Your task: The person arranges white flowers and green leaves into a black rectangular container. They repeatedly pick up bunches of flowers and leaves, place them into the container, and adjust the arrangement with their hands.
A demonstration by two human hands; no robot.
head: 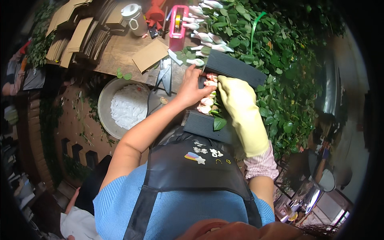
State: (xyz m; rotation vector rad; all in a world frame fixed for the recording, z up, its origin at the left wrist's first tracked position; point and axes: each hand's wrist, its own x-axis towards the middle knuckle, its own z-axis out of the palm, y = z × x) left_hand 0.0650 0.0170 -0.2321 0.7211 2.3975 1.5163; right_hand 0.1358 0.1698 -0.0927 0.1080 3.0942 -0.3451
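Observation:
Several pale pink roses lie in a row between two ends of dark ridged sheet, the upper one by my hands and the lower one against my apron. My bare left hand reaches over the roses from the left. Its thumb rests on a bloom and its fingers spread toward the upper sheet's edge. In a pale yellow rubber glove, my right hand is curled beside the upper blooms on their stem side. The glove hides its fingers' undersides, so whether either hand grips a stem is unclear.
Net-sleeved flower heads with leafy stems pile up at the right. A stapler, a cardboard piece, a pink tape dispenser, a lidded cup and cardboard stacks occupy the table. A basin holds white pieces.

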